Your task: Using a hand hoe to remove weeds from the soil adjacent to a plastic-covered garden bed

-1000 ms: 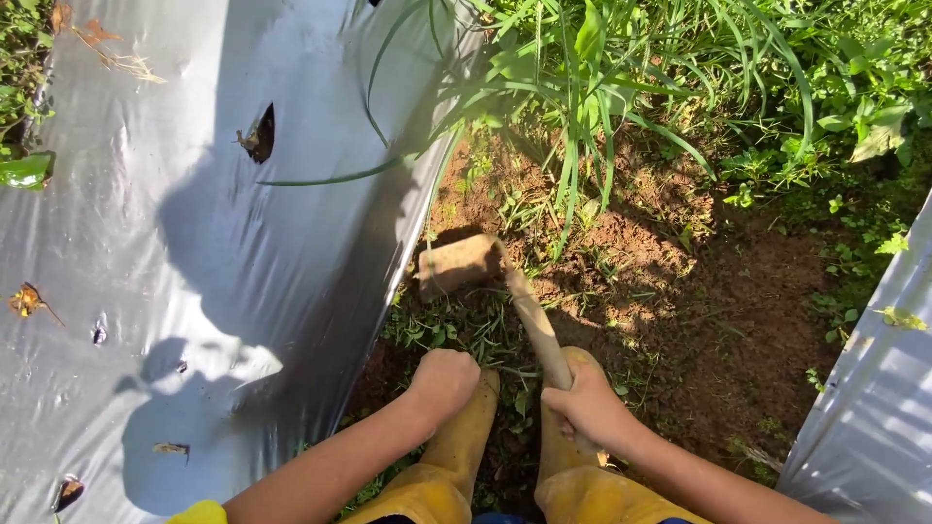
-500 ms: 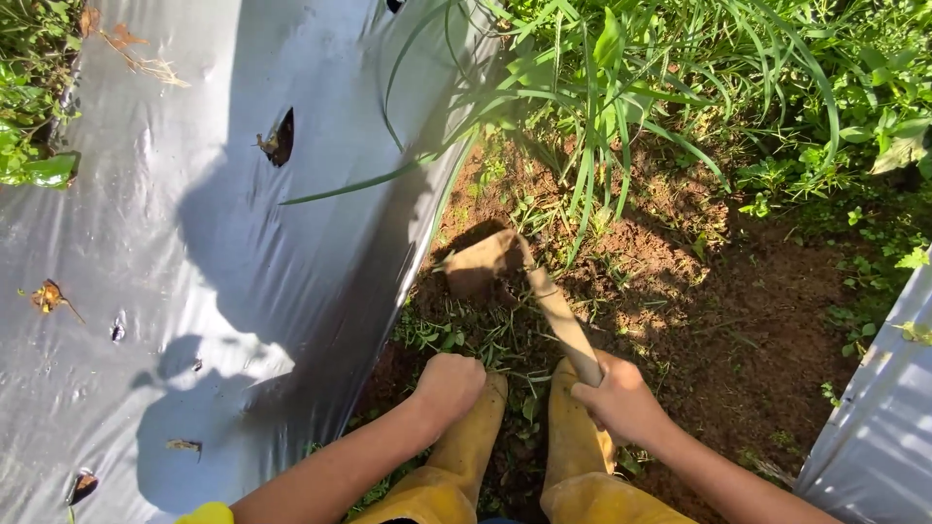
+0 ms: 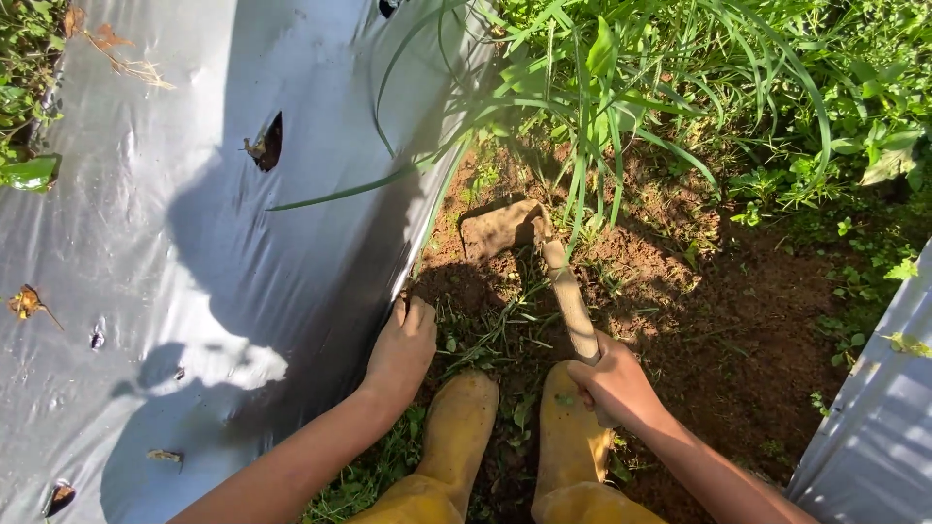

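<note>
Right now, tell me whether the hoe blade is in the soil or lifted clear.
Down on the soil: the hoe blade rests against the dirt, its edge partly sunk. Right hand grips the handle.

Brown soil (image 3: 748,320) forms a furrow between two silver plastic sheets (image 3: 155,252), with grass (image 3: 602,87) and weeds at its far end, cut green blades (image 3: 485,335) strewn nearer, a hoe blade (image 3: 500,228) resting on it, and two yellow boots (image 3: 461,427) standing on it.
</note>
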